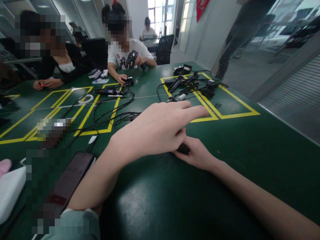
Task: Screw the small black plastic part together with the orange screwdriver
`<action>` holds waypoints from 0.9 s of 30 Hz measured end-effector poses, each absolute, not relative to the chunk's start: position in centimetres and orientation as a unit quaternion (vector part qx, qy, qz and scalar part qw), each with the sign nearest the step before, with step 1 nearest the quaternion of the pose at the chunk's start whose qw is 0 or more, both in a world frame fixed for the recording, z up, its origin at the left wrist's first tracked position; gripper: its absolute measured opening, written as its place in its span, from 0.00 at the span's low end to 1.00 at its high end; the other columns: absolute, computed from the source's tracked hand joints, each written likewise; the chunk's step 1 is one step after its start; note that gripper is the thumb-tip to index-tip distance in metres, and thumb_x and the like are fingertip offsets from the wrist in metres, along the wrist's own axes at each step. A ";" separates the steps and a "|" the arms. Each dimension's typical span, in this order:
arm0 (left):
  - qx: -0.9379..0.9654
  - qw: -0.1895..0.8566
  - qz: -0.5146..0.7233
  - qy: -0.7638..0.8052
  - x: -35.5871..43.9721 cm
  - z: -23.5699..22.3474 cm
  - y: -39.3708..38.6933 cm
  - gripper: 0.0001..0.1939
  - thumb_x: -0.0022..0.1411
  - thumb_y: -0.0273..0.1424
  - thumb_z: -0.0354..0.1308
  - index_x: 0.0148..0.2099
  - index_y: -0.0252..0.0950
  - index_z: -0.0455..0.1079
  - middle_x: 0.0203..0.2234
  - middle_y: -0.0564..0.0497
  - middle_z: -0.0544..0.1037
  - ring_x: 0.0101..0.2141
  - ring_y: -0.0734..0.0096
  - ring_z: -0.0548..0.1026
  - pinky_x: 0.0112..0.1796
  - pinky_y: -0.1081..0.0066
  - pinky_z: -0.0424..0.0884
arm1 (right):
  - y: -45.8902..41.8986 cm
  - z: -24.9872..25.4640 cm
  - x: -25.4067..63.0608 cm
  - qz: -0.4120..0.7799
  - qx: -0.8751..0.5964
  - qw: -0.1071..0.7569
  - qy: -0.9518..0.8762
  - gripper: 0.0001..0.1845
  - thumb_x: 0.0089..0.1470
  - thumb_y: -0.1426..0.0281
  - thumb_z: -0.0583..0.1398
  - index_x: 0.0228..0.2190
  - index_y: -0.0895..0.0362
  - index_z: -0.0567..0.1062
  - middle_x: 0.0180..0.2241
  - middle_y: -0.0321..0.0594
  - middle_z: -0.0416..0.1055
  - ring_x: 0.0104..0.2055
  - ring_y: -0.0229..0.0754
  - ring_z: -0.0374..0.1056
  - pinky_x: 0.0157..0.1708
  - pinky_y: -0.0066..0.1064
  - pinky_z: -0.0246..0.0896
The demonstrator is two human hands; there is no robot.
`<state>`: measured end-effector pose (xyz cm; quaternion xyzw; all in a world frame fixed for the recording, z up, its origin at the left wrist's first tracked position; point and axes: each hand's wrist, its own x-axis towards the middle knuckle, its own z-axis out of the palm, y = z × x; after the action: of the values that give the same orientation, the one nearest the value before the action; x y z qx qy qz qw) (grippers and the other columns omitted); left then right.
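My left hand (157, 130) reaches over from the left, its back up. Two of its fingers point to the right and the lower ones curl in toward my right hand; whatever they pinch is hidden. My right hand (198, 151) is closed around a small dark object (184, 149), just above or on the green table (155, 206). Most of that object is covered by my fingers, so its kind does not show. The two hands meet at it, the left one partly in front.
Beyond my hands, black cables and parts (192, 85) lie within yellow tape lines. A smartphone (75, 176) and a white box (11, 193) are at left. Across the table, one person holds a power drill (132, 58); another's hands (47, 83) rest on the edge.
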<state>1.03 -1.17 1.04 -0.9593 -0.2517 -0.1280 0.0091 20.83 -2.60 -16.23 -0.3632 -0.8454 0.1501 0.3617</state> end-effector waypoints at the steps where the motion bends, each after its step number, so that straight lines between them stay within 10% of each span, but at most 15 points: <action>1: -0.958 0.011 -0.131 -0.254 1.1 1.0 -1.2 0.22 0.66 0.22 0.49 0.60 0.39 0.69 0.46 0.46 0.81 0.44 0.62 0.79 0.40 0.68 0.73 | -2.6 -16.3 20.8 0.149 -0.366 0.360 -0.845 0.07 0.60 0.68 0.62 0.41 0.54 0.73 0.35 0.41 0.79 0.34 0.45 0.77 0.33 0.33 0.69; 27: -0.959 0.020 -0.124 -0.252 1.2 1.1 -1.2 0.19 0.66 0.25 0.53 0.57 0.38 0.72 0.48 0.44 0.78 0.42 0.63 0.79 0.36 0.69 0.71 | -2.7 -16.3 20.9 0.174 -0.384 0.344 -0.839 0.05 0.60 0.67 0.62 0.39 0.53 0.73 0.32 0.38 0.77 0.30 0.43 0.74 0.30 0.31 0.67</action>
<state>1.20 -1.21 1.06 -0.9594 -0.2524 -0.1240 0.0200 20.89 -2.66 -16.28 -0.3838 -0.8390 0.1740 0.3443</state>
